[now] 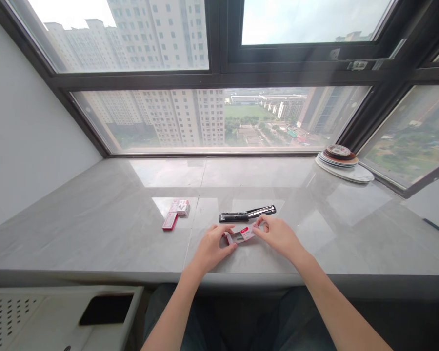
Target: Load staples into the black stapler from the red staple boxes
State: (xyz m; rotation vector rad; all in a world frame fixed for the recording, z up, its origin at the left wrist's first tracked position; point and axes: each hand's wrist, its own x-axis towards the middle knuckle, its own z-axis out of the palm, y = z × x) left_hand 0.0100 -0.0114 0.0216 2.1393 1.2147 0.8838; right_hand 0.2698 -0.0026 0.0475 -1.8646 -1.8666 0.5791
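A small red and white box [243, 233] is held between both hands near the counter's front edge, with its top side open and something dark and grey inside. My left hand [215, 246] grips the box's left end between thumb and fingers. At the right end, my right hand [274, 234] pinches the box's edge or flap. Just beyond the box lies a black stapler [234, 217], opened out flat, its silver channel angled to the right. Farther left on the counter, small red and white boxes [170, 221] lie together, one white box [183, 207] beside them.
A stack of round plates or mats [344, 165] stands at the counter's back right, by the window frame. The grey counter [95, 234] ends in a front edge close to my forearms. Below left is a white perforated cabinet [51, 321] with a dark recess.
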